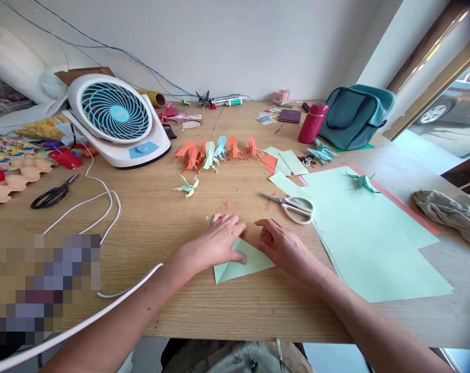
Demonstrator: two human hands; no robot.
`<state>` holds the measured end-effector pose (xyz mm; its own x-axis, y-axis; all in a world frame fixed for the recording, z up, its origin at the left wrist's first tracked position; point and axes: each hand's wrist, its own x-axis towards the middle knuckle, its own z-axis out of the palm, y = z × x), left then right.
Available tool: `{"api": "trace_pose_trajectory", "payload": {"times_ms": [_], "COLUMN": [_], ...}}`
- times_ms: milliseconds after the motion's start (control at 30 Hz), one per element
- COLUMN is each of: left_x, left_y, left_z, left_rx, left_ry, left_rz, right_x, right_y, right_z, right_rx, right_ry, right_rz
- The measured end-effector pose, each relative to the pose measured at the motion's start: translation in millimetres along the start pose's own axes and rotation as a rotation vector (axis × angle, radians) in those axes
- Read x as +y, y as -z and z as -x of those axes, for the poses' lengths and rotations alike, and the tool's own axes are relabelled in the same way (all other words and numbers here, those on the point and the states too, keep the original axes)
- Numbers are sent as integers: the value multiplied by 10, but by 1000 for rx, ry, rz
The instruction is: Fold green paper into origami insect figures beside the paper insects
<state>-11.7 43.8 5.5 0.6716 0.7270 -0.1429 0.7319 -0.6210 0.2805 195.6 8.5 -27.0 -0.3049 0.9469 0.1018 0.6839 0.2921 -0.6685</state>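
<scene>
A pale green sheet of paper (229, 272) with creases lies on the wooden table in front of me. My left hand (219, 241) rests over its left part, fingers bent over the upper edge and thumb pressed on the surface, holding it down. At the paper's right corner is my right hand (281, 246), its index finger stretched out to the left and the other fingers loosely curled, with nothing seen in them. The paper's upper middle is partly hidden by the left hand. White-handled scissors (299, 210) lie just beyond my right hand.
Folded paper figures, orange (233, 149) and green (188, 185), stand beyond the hands. Large green sheets (374, 243) cover the right side, bearing another figure (362, 181). A fan (118, 119), black scissors (54, 192) and white cable (114, 207) are left; a pink bottle (313, 124) and teal bag (351, 116) stand behind.
</scene>
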Motion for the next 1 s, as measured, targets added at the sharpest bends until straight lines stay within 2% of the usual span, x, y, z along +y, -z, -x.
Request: {"api": "trace_pose_trajectory", "payload": {"times_ms": [133, 233, 367, 500, 600, 733, 1000], "left_x": [-48, -60, -50, -38, -3, 89, 239], "left_y": [71, 147, 273, 352, 368, 383, 436], "left_z": [-70, -89, -91, -86, -81, -75, -106], "left_rx": [27, 83, 151, 150, 151, 133, 114], "left_ry": [50, 98, 129, 139, 112, 64, 73], "left_rz": [138, 268, 454, 612, 670, 696, 658], "right_x": [8, 16, 35, 12, -40, -101, -101], "right_y": [75, 117, 173, 218, 202, 145, 124], "right_z": [-27, -46, -81, -105, -97, -69, -35], "right_rx": [7, 0, 55, 93, 53, 1, 76], "right_ry": [-54, -85, -144, -209, -236, -244, -293], "right_rz": [-132, -313, -509, -748, -906, -963, -1026]}}
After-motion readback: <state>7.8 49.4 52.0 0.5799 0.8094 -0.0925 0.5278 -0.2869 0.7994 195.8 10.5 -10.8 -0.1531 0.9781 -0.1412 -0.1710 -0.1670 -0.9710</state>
